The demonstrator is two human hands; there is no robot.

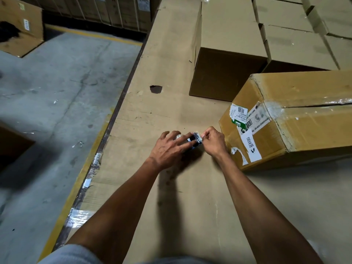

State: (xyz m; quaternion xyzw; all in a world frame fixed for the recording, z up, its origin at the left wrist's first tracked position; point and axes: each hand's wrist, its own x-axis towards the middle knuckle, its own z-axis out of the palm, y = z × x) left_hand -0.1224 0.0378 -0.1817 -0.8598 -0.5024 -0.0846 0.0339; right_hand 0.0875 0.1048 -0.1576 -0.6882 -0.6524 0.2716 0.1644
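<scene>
At the far left an open brown cardboard box (22, 35) was seen on the floor, well apart from the work. Further right, a small dark hole (155, 89) was torn in the cardboard cover beyond the hands.

The left hand (169, 149) was held out over the table, its grip closed over a small dark packet (194, 139) in shiny wrap, with the fingers laid across the top. The packet was held just above the table, between the two hands, and its shadow was cast below. Much of it was hidden by the left fingers. Its right end was pinched in the grip of the right hand (214, 142), thumb and forefinger closed on the wrap.

Just beside the right hand a large taped brown carton (297, 126) with white and green labels was set at an angle to the table edge. Its labelled corner was near the knuckles but was not seen to touch them. Behind it, plain brown cardboard boxes (230, 40) were stood close together in rows.

The table (171, 206) was covered with flat brown cardboard, and its left edge was bound with silver tape (93, 162). Below it, a grey concrete floor (57, 82) was marked with a yellow line (76, 193). Stacked cartons (114, 12) were ranged along the back.
</scene>
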